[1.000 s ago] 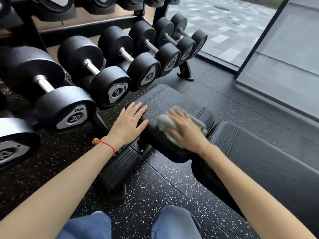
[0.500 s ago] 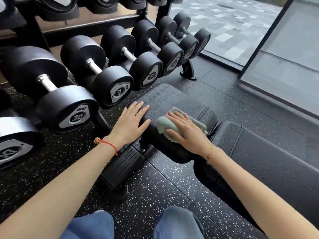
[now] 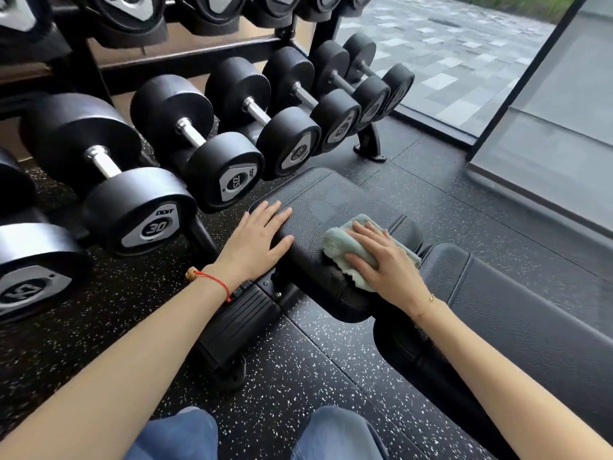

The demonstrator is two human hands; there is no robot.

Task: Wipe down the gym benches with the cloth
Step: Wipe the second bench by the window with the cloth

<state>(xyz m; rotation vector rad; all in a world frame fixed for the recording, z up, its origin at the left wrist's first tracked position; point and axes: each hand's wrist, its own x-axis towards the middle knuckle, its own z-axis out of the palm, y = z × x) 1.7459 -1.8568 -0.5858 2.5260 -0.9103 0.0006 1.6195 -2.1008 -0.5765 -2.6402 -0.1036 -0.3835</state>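
- On the black seat pad (image 3: 335, 200) of a gym bench, centre of view, both hands of a person rest palm down.
- Right hand (image 3: 384, 260): fingers straight & spread, pressing flat on a pale green cloth (image 3: 341, 244); not curled round it.
- Cloth is bunched under that hand on the pad's near right part, w/ its frayed edge hanging just over the near rim, below the thumb.
- Left hand (image 3: 255, 240): open, fingers straight, flat on the pad's left edge, apart from the cloth; holds nothing. Red string bracelet (image 3: 215, 282) on that wrist.
- Right of the wiping hand, a second black pad, the backrest (image 3: 517, 313), runs off to the right edge.
- Beyond & left of the left hand: rack of black dumbbells (image 3: 139, 194); nearest one marked 30.
- Below the hands: speckled black rubber floor (image 3: 315, 366), bench's foot piece (image 3: 238, 323), knees in blue jeans (image 3: 179, 436).
- Far right, past the bench: glass wall (image 3: 557, 121), wet paving outside.
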